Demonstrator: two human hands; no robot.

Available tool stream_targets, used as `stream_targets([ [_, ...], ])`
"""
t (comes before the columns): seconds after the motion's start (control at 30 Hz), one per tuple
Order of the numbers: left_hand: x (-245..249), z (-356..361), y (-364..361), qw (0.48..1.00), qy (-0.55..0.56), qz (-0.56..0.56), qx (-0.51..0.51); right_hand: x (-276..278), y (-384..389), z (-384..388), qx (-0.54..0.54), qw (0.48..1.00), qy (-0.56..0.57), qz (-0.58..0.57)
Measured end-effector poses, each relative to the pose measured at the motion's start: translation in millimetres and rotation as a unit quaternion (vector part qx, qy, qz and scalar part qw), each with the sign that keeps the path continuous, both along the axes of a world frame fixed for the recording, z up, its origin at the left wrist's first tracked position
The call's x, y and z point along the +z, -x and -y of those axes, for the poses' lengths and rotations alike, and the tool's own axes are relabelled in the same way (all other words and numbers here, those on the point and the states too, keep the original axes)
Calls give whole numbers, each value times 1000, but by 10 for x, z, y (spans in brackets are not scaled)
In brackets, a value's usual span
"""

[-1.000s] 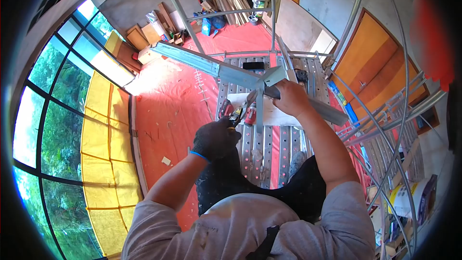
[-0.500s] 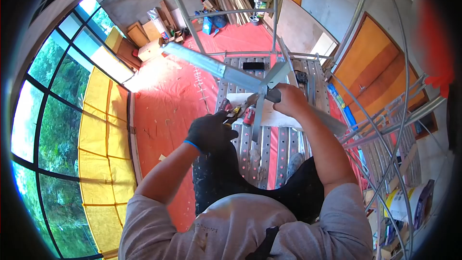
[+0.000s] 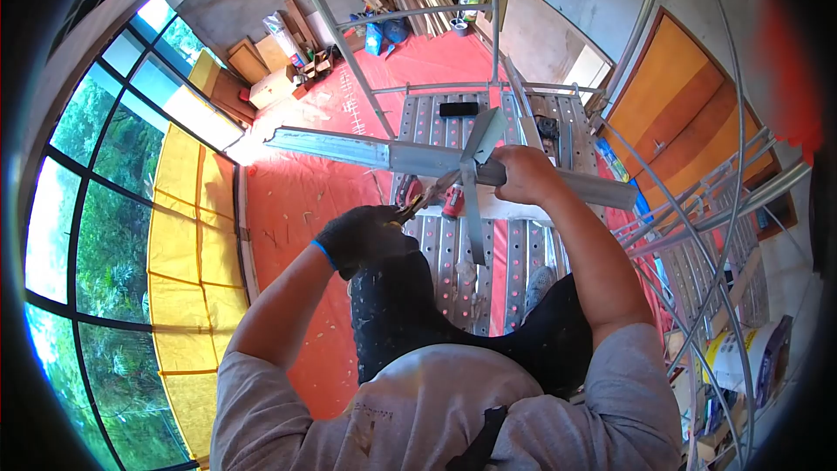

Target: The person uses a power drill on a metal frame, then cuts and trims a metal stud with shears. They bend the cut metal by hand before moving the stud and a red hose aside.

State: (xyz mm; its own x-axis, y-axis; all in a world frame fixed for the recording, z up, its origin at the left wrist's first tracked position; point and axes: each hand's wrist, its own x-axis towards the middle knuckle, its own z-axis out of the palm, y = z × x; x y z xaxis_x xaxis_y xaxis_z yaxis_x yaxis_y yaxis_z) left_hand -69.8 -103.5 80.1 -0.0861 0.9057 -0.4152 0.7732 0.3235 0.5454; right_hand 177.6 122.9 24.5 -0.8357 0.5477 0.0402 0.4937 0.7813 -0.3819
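A long grey metal channel (image 3: 427,158) lies nearly level across the view, a narrower metal strip (image 3: 473,209) crossing it. My bare right hand (image 3: 526,176) grips the channel just right of the crossing. In my gloved left hand (image 3: 366,235) is a pair of snips (image 3: 420,202) with yellow on the handles, its jaws at the channel's lower edge beside the strip. Whether the jaws touch the metal is hard to tell. A red and black power tool (image 3: 453,201) lies below the channel on the perforated platform (image 3: 446,262).
A black phone (image 3: 459,109) lies at the platform's far end, inside scaffold rails (image 3: 445,86). Red sheeting (image 3: 305,209) covers the floor. Wood strips (image 3: 418,0) lean at the back wall. Metal rods and cables (image 3: 697,227) cross at the right.
The channel has turned closer to level, its left end lower and its right end raised. My left hand and the snips have shifted slightly left.
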Motion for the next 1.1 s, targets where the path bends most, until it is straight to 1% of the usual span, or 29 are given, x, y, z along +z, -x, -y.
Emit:
stream_targets([
  [0.07, -58, -4, 52, 1000, -7, -1, -19, -8, -13, -1, 3, 1000, 1, -5],
  [0.17, 279, -29, -121, 995, 81, 31, 43, 7, -12, 22, 1, 1000, 2, -13],
  [0.27, 159, -13, -75, 999, 35, 28, 20, 41, -11, 46, 1, 1000, 14, -15],
  [0.37, 167, -9, -76, 999, 39, 24, 17, 127, 11, 94, 13, 999, 31, -7],
  [0.43, 41, 28, -8, 999, 31, 41, 17, 113, 23, 148, 11, 1000, 23, -6],
  [0.57, -97, 7, 177, 997, 49, 57, -15, 60, 90, 234, -17, 997, 43, -64],
  [0.63, -277, 65, 274, 980, 45, 192, 43, 27, 122, 245, -27, 994, 54, -87],
  [0.67, -344, 96, 304, 962, 43, 258, 72, 18, 120, 248, -30, 994, 55, -85],
  [0.77, -188, 97, 221, 962, 86, 240, 99, 16, 139, 244, -31, 995, 53, -81],
  [0.83, -247, 100, 288, 951, 79, 283, 99, -10, 149, 263, -30, 995, 51, -81],
  [0.97, -293, 125, 341, 930, 57, 343, 119, -157, 238, 271, -52, 990, 39, -123],
  [1.03, -331, 109, 352, 940, 67, 316, 109, -108, 245, 306, -44, 989, 47, -132],
  [1.1, -335, 110, 306, 955, 68, 269, 102, -106, 243, 319, -56, 991, 54, -109],
])
